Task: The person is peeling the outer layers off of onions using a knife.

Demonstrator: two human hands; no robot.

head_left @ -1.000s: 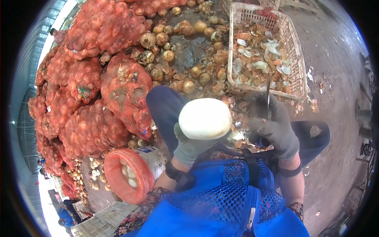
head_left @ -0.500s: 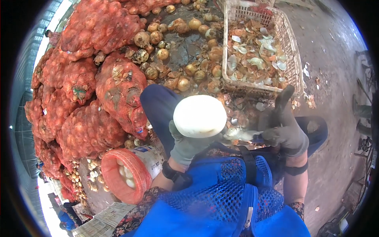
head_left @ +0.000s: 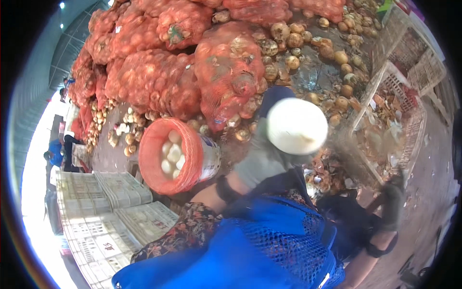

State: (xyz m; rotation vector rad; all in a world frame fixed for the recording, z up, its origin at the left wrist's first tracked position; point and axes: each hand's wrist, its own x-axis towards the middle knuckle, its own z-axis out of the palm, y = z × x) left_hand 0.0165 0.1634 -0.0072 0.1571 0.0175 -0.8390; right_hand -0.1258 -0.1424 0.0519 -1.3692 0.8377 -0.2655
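A large peeled white onion rests in my gloved left hand, whose fingers are closed around it from below. My right hand, in a dark grey glove, is out to the right by the near corner of a dirty plastic crate. Motion smears its fingers, so whatever it may hold cannot be made out. Onion skins lie inside that crate. To the left of my left hand stands a white bucket lined with red mesh, with several peeled onions in it.
Full red mesh sacks of onions are piled at the far left and back. Loose unpeeled onions litter the wet floor ahead. Pale slatted crates stand at the lower left. A person in blue is at the far left edge.
The view has swung left, bringing the bucket and pale crates further in. My left hand still holds the onion. My right hand has moved away from it, out to the right.
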